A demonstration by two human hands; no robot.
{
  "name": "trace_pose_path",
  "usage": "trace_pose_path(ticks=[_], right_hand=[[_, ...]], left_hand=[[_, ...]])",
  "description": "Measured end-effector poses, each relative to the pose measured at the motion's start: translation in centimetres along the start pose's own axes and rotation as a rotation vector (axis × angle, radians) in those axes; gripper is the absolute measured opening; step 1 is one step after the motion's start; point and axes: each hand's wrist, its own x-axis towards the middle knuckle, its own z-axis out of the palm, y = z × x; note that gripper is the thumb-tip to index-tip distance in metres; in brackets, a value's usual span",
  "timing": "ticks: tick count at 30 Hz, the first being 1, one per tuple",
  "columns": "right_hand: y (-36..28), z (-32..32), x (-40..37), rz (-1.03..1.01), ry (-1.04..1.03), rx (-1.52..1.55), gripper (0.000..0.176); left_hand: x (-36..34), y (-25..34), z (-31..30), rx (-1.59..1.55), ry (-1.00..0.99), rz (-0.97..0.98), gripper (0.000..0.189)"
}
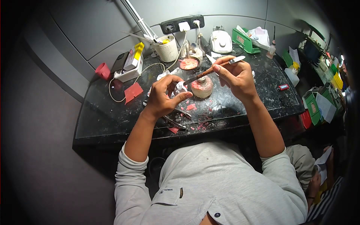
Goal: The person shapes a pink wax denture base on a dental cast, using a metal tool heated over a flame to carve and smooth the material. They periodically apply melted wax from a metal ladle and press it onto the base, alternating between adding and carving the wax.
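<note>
My left hand (165, 93) is closed round a small white piece (180, 87), holding it between thumb and fingers. In my right hand (236, 77) is a slim knife-like tool with a brown handle (217, 68), gripped like a pen. Its dark blade (190, 80) points left and its tip is at the white piece; whether they touch I cannot tell. Between my hands, a little lower, stands a round burner-like jar (202, 88) with a metal neck and reddish stains. Pink scraps (191, 107) lie below it on the dark worktop (101, 120).
Behind are a white basket (167, 51), a dish of pink material (188, 63), a white device (221, 41) and a green bin (244, 40). A red cup (102, 71) and red sheet (133, 92) lie left. Another person's hand (314, 184) shows lower right.
</note>
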Motion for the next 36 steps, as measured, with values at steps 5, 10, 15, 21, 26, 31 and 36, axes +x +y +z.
trace_pose_path(ticks=[5,10,15,21,26,31,36], right_hand=[[-0.04,0.26,0.00,0.009,0.047,-0.034,0.009],[0.19,0.15,0.03,0.003,0.045,-0.028,0.008],[0.34,0.06,-0.04,-0.006,0.031,-0.039,0.009],[0.47,0.05,-0.13,-0.032,0.017,-0.046,0.011],[0.46,-0.39,-0.08,-0.036,-0.011,-0.052,0.009],[0.17,0.08,-0.18,-0.044,-0.007,-0.031,0.009],[0.17,-0.21,-0.20,-0.036,-0.033,-0.029,0.008]], left_hand=[[0.18,0.50,0.18,0.022,0.047,0.049,0.036],[0.29,0.50,0.22,0.042,0.070,0.082,0.038],[0.20,0.52,0.21,0.060,0.071,0.067,0.038],[0.21,0.34,0.23,0.038,0.060,0.051,0.037],[0.16,0.30,0.34,0.010,0.076,0.044,0.036],[0.17,0.62,0.18,0.035,0.070,0.031,0.037],[0.16,0.24,0.23,0.048,0.080,0.049,0.038]])
